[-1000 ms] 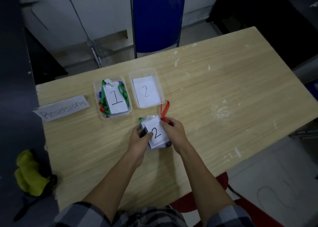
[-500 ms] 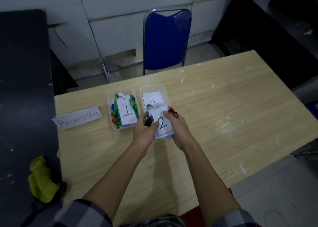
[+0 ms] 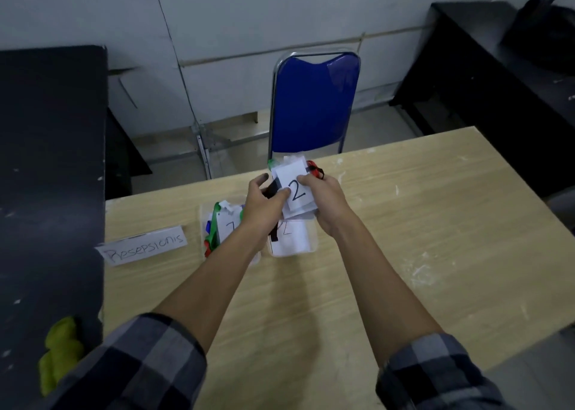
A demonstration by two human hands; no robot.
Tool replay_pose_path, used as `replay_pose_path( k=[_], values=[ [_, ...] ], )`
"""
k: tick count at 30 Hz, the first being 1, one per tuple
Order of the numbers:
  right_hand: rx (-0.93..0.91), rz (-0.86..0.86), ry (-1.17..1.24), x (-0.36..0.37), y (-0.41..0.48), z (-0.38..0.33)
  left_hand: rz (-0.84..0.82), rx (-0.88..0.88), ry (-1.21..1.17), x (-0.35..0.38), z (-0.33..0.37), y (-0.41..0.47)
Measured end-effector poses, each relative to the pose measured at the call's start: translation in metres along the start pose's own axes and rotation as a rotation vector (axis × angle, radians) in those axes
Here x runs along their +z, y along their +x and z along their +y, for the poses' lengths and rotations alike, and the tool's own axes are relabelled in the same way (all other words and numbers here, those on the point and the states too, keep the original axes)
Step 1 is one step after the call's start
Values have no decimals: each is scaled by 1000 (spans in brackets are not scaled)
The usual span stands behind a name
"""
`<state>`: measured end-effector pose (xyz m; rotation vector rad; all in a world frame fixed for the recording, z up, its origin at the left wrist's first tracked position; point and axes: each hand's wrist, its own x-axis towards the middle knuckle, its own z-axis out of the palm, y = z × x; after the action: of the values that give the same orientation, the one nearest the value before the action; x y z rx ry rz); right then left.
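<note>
Where the checked sleeves [image 3: 140,363] end, both bare forearms reach forward over the wooden counter [image 3: 435,238]. At 8 o'clock from the arms a yellow-green cloth [image 3: 60,353] lies on the black counter [image 3: 46,161] alongside. Farther out a paper label [image 3: 143,248] reading "Resepsionis" lies flat on the wood. At its 3 o'clock stand two clear trays side by side: the tray marked 1 [image 3: 201,223], holding green and red straps, and the tray marked 2 [image 3: 314,248], each partly hidden by the arms.

Above the far end of the tray marked 2, off the counter, both hands hold a bundle of cards [image 3: 295,189] whose top sheet bears a 2. The left hand [image 3: 264,201] has its fingers curled round the bundle's 9 o'clock edge and a black strap [image 3: 272,189], thumb pressed on the sheet. The right hand [image 3: 323,201] grips the 3 o'clock edge, thumb on top. A red lanyard [image 3: 314,168] pokes out at 1 o'clock. Beyond, at 12 o'clock, stands a blue chair [image 3: 314,105].
</note>
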<state>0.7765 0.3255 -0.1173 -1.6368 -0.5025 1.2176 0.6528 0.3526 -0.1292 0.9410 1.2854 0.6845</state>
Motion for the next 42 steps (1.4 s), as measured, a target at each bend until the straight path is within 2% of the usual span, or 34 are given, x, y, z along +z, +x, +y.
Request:
replay_pose_path(
  k=[6,10,13,16,20,24,29,32,40,42],
  values=[
    [76,24,-264,0,32,39,-47,-249,247,11,-26,31],
    [55,34,-449,0,43,64,-99,-273,459,15,-47,45],
    [0,-37,-597,0,49,70,-96,-260,561,18,-55,57],
    [-5,-89,-758,2,58,75,-152,-218,737,20,-65,65],
    [58,-77,-971,14,58,81,-126,-126,952,21,-68,64],
    [92,-91,-1191,23,57,89,-126,-264,1101,22,-57,64],
    [9,-146,-1451,22,59,80,-56,7,1196,11,-65,53],
    [-52,-125,-1484,18,53,73,-66,33,1232,7,-65,51],
    [-242,128,-1522,8,34,89,-2,145,1216,3,-68,51],
    [-302,199,-1605,9,34,96,10,185,1225,3,-69,49]
  ],
)
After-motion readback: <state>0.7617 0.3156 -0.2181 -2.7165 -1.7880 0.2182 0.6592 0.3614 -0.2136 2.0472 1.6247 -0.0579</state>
